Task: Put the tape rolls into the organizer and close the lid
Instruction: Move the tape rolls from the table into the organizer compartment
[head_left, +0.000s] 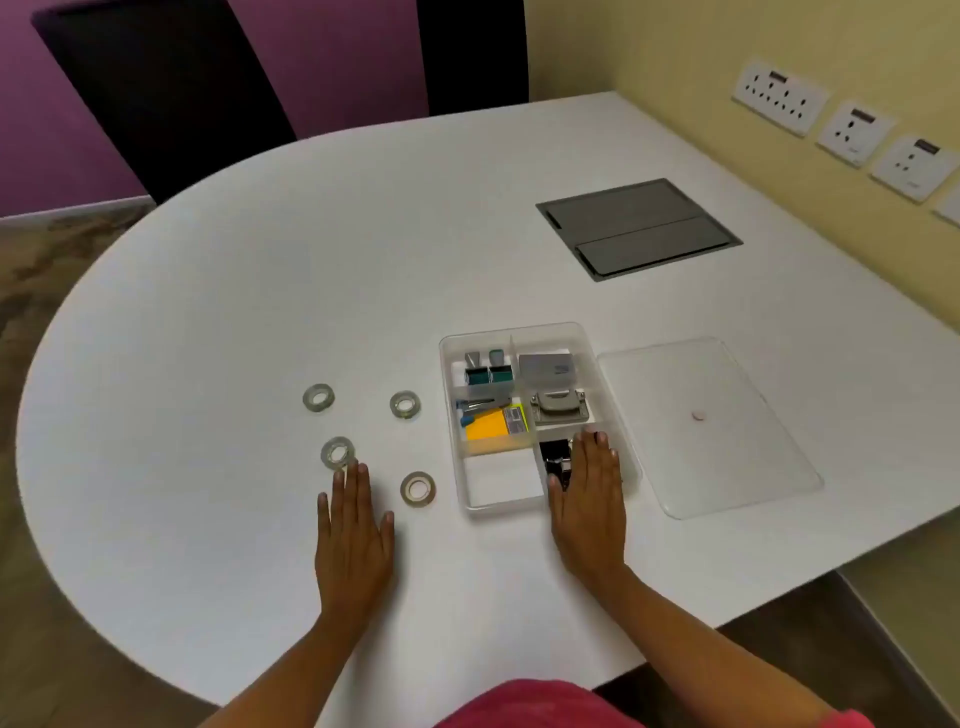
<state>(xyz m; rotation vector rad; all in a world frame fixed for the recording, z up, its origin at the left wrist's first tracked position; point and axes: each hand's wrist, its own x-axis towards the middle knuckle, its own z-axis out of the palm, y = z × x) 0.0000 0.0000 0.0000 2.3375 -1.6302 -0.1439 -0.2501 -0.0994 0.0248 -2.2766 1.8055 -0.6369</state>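
Several clear tape rolls lie flat on the white table (234, 291): one far left (318, 398), one nearer the organizer (405, 405), one just beyond my left fingertips (337, 452), one with a brownish core (418, 489). The clear organizer (519, 332) stands open, its front-left compartment (501, 480) bare. Its clear lid (727, 467) lies flat to the right. My left hand (353, 535) rests flat on the table, holding nothing. My right hand (589, 504) lies flat over the organizer's front-right corner, partly covering black clips (555, 457).
The organizer holds green binder clips (488, 371), a yellow pad (491, 431), a grey box (548, 369) and a metal punch (558, 410). A grey cable hatch (639, 228) is set in the table far right. Wall sockets (779, 96) line the right wall. Dark chairs (166, 93) stand behind.
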